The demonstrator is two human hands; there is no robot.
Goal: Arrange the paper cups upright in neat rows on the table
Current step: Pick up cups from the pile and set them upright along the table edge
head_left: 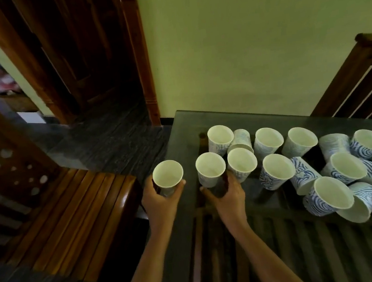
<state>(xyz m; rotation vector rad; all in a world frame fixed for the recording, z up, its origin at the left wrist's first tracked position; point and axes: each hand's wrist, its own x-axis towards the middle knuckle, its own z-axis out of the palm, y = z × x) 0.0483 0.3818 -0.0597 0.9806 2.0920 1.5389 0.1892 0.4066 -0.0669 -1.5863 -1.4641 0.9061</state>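
A family dining room: pale green plastered wall [238, 42], a dark-stained wooden door frame [141, 53], a slat-backed wooden chair [357, 88] drawn up to a glass-topped counter [185, 127], a slatted bench [72, 211], and a dark stone floor [115, 137].

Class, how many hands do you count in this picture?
2. The left hand grips a paper cup at the table edge; the right hand wraps the base of a second cup.

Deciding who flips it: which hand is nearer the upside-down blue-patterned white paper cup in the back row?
Right. The right hand is just in front of the upside-down cup; the left hand holds another cup past the table's left edge.
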